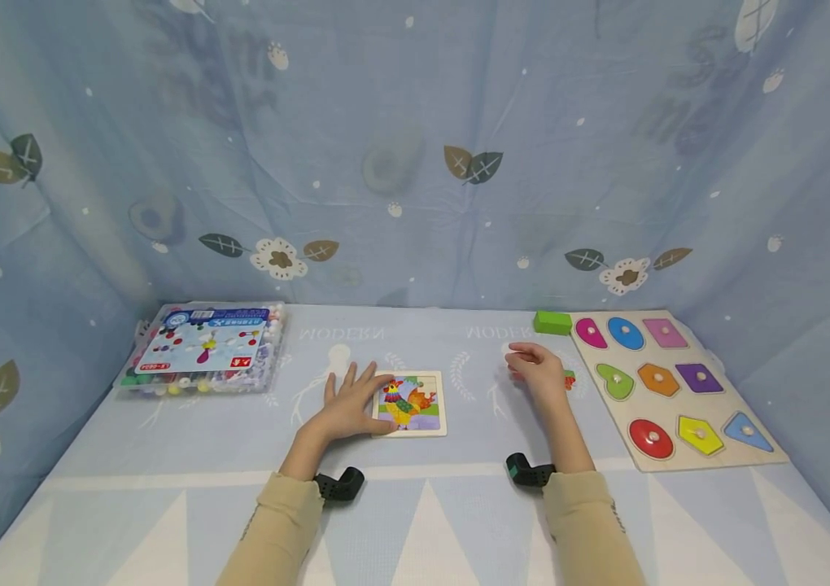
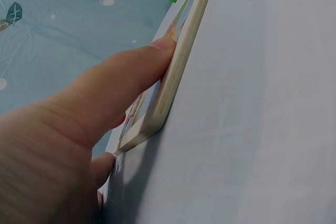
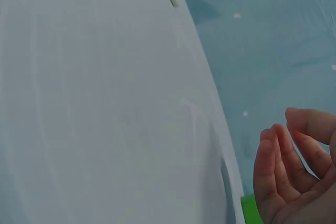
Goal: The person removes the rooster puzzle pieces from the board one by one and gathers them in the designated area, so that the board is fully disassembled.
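Puzzle w/ rooster pic point(image 1: 415, 411), wooden frame, lies flat on the table point(image 1: 459, 448), roughly mid-scene. Left hand point(image 1: 345, 411) at its left side: fingers spread & fairly straight, index tip by far-left corner, thumb tip resting on top near the near-left corner (wrist view confirms thumb contact). Other fingers mostly hidden behind thumb in wrist view. Pic's far-right part looks paler; can't tell if pcs are out there.

Right hand point(image 1: 541, 378) well to the right of puzzle, fingers loosely bent; wrist view shows gap betw. thumb & fingertips, nothing pinched. Small red/green pc. point(image 1: 570, 380) just right of this wrist, part. covered by it; shape unclear. Pale strip at top of right wrist view cut off, prob. puzzle frame.

Far right: green block point(image 1: 552, 323), next to the far-left corner of shape board point(image 1: 635, 407), nine knobbed coloured shapes. Green block cut off in both wrist views. Far left: clear box point(image 1: 203, 350) of multicol. pcs; label upside down, small print unreadable. Beige sleeves point(image 1: 276, 529) run out of view at near edge.
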The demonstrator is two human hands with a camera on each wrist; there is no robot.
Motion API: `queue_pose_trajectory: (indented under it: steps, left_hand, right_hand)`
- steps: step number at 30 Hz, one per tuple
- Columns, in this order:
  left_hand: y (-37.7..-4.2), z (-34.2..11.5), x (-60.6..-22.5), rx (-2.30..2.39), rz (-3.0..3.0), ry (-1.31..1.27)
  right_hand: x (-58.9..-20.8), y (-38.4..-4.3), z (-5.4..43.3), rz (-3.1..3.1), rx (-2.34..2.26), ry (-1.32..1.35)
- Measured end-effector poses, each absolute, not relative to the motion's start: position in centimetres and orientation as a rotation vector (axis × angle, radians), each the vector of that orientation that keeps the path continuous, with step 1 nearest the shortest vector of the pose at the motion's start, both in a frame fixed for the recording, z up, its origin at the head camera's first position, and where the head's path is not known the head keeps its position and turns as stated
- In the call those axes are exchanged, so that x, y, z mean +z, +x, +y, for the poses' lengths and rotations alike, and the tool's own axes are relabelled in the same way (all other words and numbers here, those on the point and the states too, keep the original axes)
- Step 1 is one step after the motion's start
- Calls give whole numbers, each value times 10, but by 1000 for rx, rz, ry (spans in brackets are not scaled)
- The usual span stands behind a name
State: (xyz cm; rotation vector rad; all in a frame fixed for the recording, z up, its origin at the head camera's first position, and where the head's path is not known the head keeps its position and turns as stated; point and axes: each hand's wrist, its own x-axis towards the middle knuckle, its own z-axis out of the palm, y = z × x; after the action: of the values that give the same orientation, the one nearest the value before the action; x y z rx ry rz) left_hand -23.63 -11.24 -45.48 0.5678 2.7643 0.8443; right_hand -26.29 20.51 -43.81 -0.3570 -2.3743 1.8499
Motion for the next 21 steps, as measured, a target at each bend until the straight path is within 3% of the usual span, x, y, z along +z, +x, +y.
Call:
queue_pose_trajectory:
  steps: [21]
  left_hand:
    - [-236, -112, -455, 876, 2763, 542]
  right_hand:
    - [-440, -263, 157, -2457, 1874, -209]
